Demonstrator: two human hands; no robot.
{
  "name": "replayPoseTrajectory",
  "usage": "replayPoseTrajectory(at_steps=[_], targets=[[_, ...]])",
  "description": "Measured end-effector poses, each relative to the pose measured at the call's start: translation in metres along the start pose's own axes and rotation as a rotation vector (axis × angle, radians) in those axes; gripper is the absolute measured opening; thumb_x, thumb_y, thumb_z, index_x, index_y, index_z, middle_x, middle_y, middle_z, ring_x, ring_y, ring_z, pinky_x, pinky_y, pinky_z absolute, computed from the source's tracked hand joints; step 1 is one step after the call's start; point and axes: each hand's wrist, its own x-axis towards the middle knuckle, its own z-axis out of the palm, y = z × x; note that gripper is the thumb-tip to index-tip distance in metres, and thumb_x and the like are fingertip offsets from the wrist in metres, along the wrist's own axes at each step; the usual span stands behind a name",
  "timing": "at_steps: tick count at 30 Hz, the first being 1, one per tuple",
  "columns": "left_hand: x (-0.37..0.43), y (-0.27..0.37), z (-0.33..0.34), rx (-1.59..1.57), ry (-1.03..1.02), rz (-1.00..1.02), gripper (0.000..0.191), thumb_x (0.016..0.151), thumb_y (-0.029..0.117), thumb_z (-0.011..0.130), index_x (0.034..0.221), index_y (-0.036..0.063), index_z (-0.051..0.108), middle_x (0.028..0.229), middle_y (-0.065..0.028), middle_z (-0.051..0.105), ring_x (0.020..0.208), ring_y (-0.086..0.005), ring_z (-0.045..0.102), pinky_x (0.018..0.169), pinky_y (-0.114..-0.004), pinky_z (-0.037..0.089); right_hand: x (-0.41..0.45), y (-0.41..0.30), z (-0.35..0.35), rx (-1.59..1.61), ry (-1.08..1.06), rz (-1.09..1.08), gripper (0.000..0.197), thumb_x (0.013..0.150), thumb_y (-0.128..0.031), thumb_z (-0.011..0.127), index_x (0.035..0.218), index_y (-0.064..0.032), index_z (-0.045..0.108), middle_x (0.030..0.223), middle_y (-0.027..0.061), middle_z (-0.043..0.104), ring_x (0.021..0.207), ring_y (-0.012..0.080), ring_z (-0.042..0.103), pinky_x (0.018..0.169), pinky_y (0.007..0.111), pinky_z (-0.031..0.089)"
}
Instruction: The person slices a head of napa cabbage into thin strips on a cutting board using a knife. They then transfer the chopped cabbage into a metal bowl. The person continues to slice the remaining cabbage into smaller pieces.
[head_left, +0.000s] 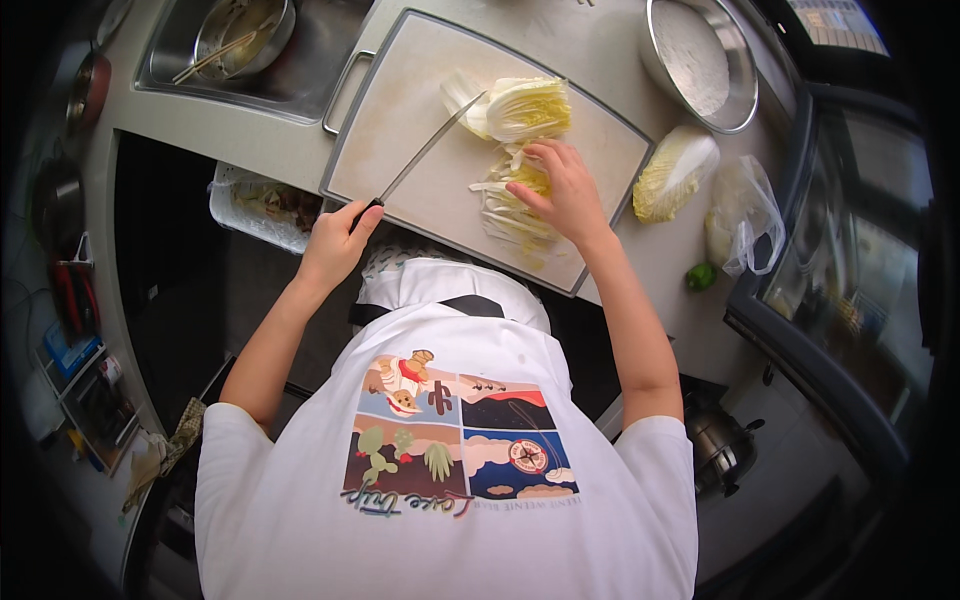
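Note:
My left hand (337, 238) grips the black handle of a kitchen knife (431, 146). Its long blade slants up to the right over the cutting board (412, 82), the tip by a pale cabbage leaf. A cut piece of napa cabbage (529, 110) lies near the board's upper middle, its yellow cut side to the right. Below it is a heap of shredded cabbage (514, 206). Over the right side of this heap is my right hand (559, 187), fingers spread and bent, the fingertips at the shreds. Whether it touches them all is hard to tell.
Right of the board lie another napa cabbage piece (675, 174), a plastic bag (742, 217), a green pepper (700, 277) and a steel bowl of white powder (694, 60). A sink (311, 75) at upper left holds a pot (262, 41) with chopsticks. A lined white basket (259, 210) sits below the counter edge.

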Motion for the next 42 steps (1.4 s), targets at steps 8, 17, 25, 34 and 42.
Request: replayPoseTrajectory(at_steps=[8,17,25,34,42], targets=[[-0.025,-0.008,0.0,0.039,0.005,-0.042,0.045,0.103,0.033,0.056,0.072,0.0029,0.046,0.051,-0.0002,0.044,0.048,-0.0075,0.041,0.044,-0.029,0.032,-0.021,-0.012,0.002,-0.111,-0.255,-0.069,0.09,0.066,-0.045,0.086,0.138,-0.0068,0.048,0.13,0.0149,0.053,0.119,0.0345,0.051,0.103,0.045,0.041],[-0.018,0.012,0.0,0.071,-0.053,-0.075,0.048,0.1,0.039,0.059,0.077,-0.0028,0.051,0.06,-0.0222,0.044,0.054,-0.034,0.034,0.051,-0.041,0.036,-0.039,-0.008,0.026,-0.215,-0.11,0.06,0.094,0.059,-0.022,0.085,0.142,-0.0058,0.044,0.129,0.0134,0.052,0.118,0.0324,0.05,0.1,0.042,0.041],[-0.014,0.038,-0.01,0.255,-0.164,-0.045,0.046,0.1,0.036,0.059,0.078,-0.0045,0.051,0.06,-0.0219,0.044,0.056,-0.03,0.03,0.051,-0.04,0.036,-0.034,-0.022,0.053,-0.267,0.187,0.456,0.089,0.059,-0.026,0.087,0.137,-0.0046,0.048,0.123,0.0116,0.054,0.11,0.0307,0.053,0.093,0.043,0.045],[-0.025,0.015,-0.021,0.347,-0.189,-0.173,0.053,0.1,0.044,0.056,0.079,-0.0051,0.058,0.07,-0.0282,0.056,0.067,-0.0477,0.055,0.059,-0.047,0.043,-0.045,-0.028,0.044,-0.244,0.257,0.464,0.101,0.06,-0.041,0.088,0.142,-0.0034,0.043,0.131,0.0132,0.05,0.123,0.0318,0.047,0.105,0.046,0.037],[-0.03,0.026,-0.022,0.381,-0.264,-0.159,0.054,0.099,0.047,0.055,0.079,-0.0033,0.062,0.071,-0.0265,0.06,0.071,-0.0471,0.059,0.061,-0.048,0.046,-0.026,-0.037,0.057,-0.161,0.384,0.329,0.061,0.066,-0.037,0.084,0.117,-0.0117,0.061,0.121,0.0069,0.056,0.12,0.0285,0.049,0.109,0.06,0.03]])
